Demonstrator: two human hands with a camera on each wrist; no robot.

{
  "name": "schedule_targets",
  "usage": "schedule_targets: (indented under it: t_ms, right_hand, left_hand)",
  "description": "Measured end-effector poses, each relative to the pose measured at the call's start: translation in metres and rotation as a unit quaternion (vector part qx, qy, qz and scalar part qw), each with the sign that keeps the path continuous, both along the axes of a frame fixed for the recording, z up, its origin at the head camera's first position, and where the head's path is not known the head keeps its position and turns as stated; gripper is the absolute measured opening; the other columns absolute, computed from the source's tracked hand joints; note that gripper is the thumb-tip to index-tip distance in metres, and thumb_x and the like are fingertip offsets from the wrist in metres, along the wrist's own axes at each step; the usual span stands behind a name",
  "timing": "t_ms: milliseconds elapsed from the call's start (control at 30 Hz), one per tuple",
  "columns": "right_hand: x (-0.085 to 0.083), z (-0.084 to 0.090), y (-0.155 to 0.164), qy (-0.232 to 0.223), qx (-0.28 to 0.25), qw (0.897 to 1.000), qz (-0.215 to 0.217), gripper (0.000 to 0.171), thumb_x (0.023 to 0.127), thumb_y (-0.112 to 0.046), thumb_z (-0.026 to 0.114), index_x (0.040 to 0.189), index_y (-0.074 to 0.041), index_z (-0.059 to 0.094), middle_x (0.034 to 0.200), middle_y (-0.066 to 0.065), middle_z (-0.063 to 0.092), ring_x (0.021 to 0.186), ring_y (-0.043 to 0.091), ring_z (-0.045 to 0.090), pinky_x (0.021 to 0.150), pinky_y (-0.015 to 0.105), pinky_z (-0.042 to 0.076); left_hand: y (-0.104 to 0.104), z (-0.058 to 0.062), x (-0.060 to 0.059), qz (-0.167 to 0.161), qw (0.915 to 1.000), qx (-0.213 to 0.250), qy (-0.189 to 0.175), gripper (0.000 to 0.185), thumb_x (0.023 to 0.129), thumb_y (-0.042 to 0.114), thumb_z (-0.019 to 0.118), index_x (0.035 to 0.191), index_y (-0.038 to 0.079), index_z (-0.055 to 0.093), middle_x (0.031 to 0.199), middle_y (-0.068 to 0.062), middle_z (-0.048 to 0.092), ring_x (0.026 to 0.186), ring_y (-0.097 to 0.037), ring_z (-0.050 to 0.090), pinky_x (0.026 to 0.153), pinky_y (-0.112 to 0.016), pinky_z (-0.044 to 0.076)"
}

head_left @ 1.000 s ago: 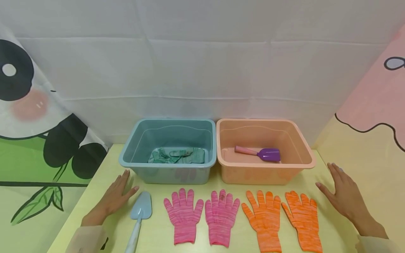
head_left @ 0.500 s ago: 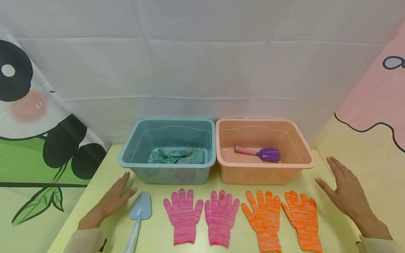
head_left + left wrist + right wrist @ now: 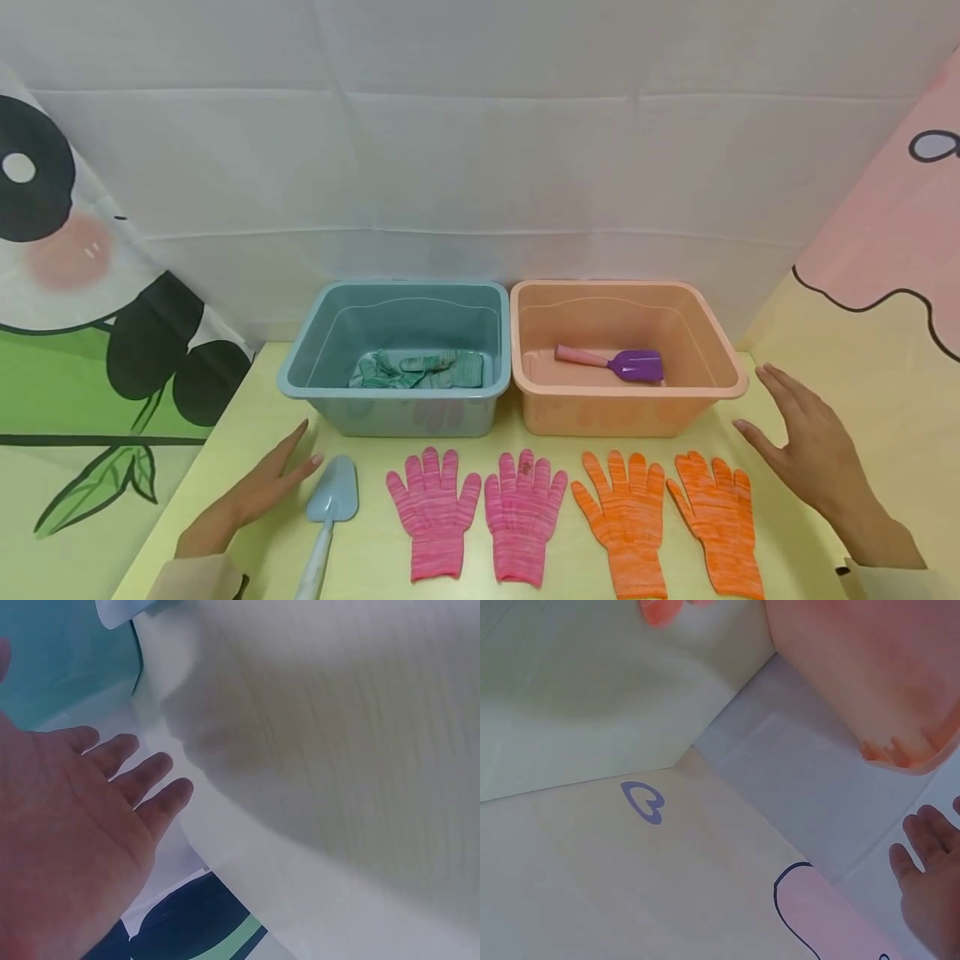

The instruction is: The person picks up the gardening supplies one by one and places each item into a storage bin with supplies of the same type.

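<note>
My left hand (image 3: 251, 493) is held over the left side of the table, fingers extended and holding nothing. Nearest to it lies a light blue trowel (image 3: 333, 492), its handle toward me. On the right, my right hand (image 3: 813, 446) hovers with fingers apart, beside a pair of orange gloves (image 3: 636, 521) laid flat. A pair of pink gloves (image 3: 438, 517) lies flat in the middle. Both palms look bare in the wrist views, where the left hand (image 3: 75, 817) and right hand (image 3: 934, 881) show relaxed fingers.
At the back stand a blue bin (image 3: 420, 415) with green gloves (image 3: 450, 369) inside and, close beside it, an orange bin (image 3: 600, 417) holding a purple scoop (image 3: 636, 366) with a pink handle. A white cloth (image 3: 480, 167) hangs behind; printed panels flank the table.
My left hand has drawn slightly toward me and turned more edge-on. The right hand has shifted a little to the left and up. The gloves, tools and bins stay put.
</note>
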State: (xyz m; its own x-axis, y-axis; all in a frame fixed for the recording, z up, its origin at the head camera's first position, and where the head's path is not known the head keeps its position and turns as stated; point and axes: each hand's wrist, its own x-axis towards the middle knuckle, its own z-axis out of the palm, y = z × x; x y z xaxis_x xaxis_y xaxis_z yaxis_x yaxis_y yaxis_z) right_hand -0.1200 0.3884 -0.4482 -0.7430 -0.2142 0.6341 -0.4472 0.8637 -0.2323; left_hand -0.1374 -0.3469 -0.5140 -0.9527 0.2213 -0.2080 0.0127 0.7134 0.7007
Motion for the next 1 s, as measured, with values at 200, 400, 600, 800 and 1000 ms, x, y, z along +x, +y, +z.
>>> schedule_targets:
  t_ms: [200, 400, 600, 800, 1000]
  right_hand:
    - [-0.001, 0.004, -0.011, 0.048, 0.013, 0.999, 0.002, 0.088, 0.1, -0.077, 0.046, 0.142, -0.002, 0.063, 0.139, 0.026, 0.064, 0.116, 0.052, 0.061, 0.125, 0.026, 0.03]
    - [-0.003, 0.008, -0.019, 0.097, 0.025, 0.995, 0.016, 0.081, 0.103, -0.073, 0.045, 0.129, -0.001, 0.072, 0.128, 0.021, 0.071, 0.105, 0.046, 0.066, 0.117, 0.006, 0.021]
    - [-0.003, 0.01, -0.024, 0.107, 0.034, 0.993, 0.026, 0.075, 0.105, -0.067, 0.048, 0.124, 0.002, 0.074, 0.125, 0.021, 0.072, 0.099, 0.043, 0.067, 0.12, 0.01, 0.022]
    - [-0.002, 0.011, -0.028, 0.105, 0.045, 0.993, 0.016, 0.073, 0.107, -0.066, 0.046, 0.123, 0.0, 0.075, 0.125, 0.017, 0.073, 0.096, 0.038, 0.068, 0.121, 0.014, 0.024]
    - [-0.006, 0.01, -0.032, 0.13, 0.046, 0.99, 0.022, 0.072, 0.108, -0.065, 0.044, 0.118, -0.002, 0.078, 0.122, 0.016, 0.075, 0.098, 0.036, 0.07, 0.086, 0.022, 0.05]
  left_hand:
    - [0.0, 0.002, 0.007, 0.001, 0.9998, 0.004, -0.019, 0.084, 0.111, 0.038, 0.052, 0.165, -0.009, 0.009, 0.167, -0.041, 0.011, 0.152, -0.064, 0.011, 0.117, -0.08, 0.018]
    - [-0.002, 0.004, 0.012, 0.008, 0.9991, -0.009, -0.041, 0.082, 0.111, 0.041, 0.051, 0.165, -0.007, 0.014, 0.169, -0.037, 0.013, 0.154, -0.062, 0.012, 0.117, -0.079, 0.021]
    - [-0.002, 0.004, 0.016, 0.007, 0.9988, -0.022, -0.044, 0.082, 0.11, 0.043, 0.053, 0.166, -0.005, 0.016, 0.169, -0.037, 0.016, 0.153, -0.062, 0.016, 0.116, -0.079, 0.025]
    - [-0.002, 0.007, 0.021, 0.004, 0.9988, -0.041, -0.027, 0.08, 0.109, 0.043, 0.056, 0.163, -0.007, 0.025, 0.165, -0.038, 0.025, 0.149, -0.063, 0.025, 0.113, -0.078, 0.032]
    - [-0.003, 0.007, 0.026, -0.008, 0.9994, -0.029, -0.014, 0.076, 0.109, 0.037, 0.058, 0.16, -0.011, 0.029, 0.163, -0.038, 0.031, 0.147, -0.061, 0.034, 0.11, -0.068, 0.044]
